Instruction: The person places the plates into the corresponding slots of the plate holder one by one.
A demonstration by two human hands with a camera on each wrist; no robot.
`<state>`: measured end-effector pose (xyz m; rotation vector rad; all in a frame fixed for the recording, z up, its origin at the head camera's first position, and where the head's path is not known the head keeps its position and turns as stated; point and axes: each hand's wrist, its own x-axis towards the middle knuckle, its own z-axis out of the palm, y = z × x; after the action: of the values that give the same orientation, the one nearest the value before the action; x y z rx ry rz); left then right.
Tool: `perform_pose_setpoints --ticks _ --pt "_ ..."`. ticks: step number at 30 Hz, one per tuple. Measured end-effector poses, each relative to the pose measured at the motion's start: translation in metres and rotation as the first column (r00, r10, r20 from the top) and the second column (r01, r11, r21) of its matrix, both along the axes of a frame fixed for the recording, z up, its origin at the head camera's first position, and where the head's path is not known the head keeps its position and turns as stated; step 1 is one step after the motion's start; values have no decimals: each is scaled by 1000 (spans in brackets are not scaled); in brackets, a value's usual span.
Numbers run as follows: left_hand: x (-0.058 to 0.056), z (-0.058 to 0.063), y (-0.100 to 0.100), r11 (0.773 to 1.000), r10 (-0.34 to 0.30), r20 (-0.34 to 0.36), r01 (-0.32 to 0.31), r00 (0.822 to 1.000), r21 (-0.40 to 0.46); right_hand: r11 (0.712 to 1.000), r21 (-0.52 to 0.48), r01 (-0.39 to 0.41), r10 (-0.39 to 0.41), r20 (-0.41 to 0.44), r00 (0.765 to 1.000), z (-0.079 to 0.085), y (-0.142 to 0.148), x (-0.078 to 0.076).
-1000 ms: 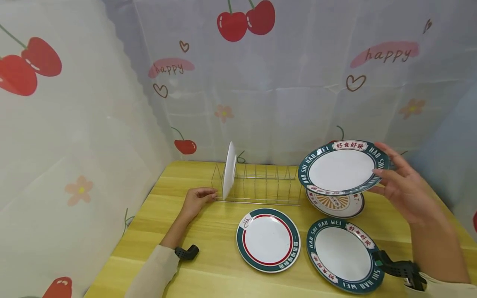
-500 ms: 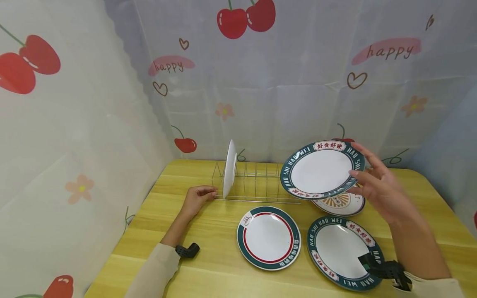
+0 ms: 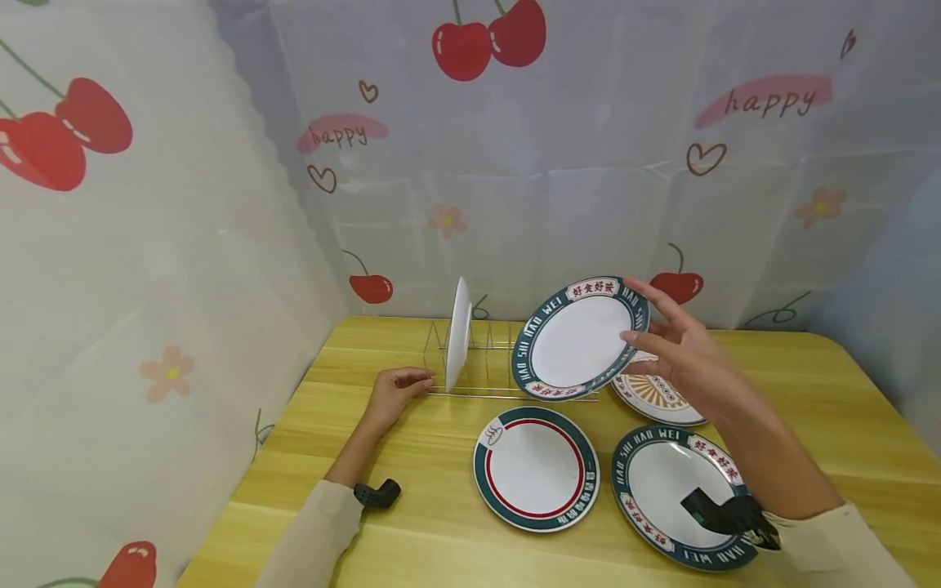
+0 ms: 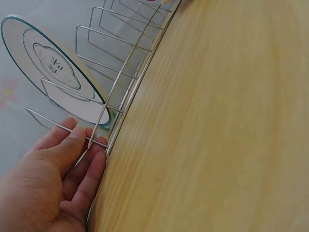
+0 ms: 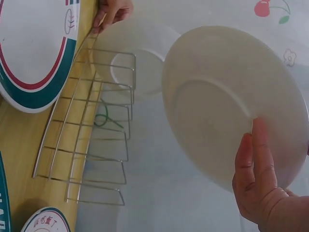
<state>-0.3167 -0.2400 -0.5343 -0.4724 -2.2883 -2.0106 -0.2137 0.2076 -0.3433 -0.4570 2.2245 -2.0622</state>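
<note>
Left of centre: your left sleeve (image 3: 312,531), pale, with a black wrist device (image 3: 377,493) at the cuff. Above it, your left hand (image 3: 393,398), thumb and fingers pinching the near left end of the wire rack (image 3: 485,396). The rack stretches across mid-frame on the yellow wood-grain table (image 3: 412,539).

Centre: one standing plate (image 3: 458,335), white-faced, upright in the rack near its left end, just beside your left hand. Below and to the right, one red-ringed plate (image 3: 537,469), green-rimmed, lying flat in front of the rack.

Right of centre: one lifted plate (image 3: 581,339), green-rimmed with lettering, tilted, white inside facing you; it overlaps the rack's right part. Your right hand (image 3: 687,351) grips its right edge, thumb on the front, fingers behind. Your two hands are well apart. Partly hidden beneath that hand, one sunburst plate (image 3: 657,396), flat on the table.

Lower right: one lettered plate (image 3: 669,482), green-rimmed, flat, partly covered by your right black wrist device (image 3: 731,516).
</note>
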Motion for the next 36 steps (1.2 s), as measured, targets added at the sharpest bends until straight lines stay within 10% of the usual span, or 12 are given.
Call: perform_pose_setpoints --ticks 36 --pt "-9 -4 -2 1000 6 -18 -6 1000 -5 970 184 -157 143 86 986 20 -102 -94"
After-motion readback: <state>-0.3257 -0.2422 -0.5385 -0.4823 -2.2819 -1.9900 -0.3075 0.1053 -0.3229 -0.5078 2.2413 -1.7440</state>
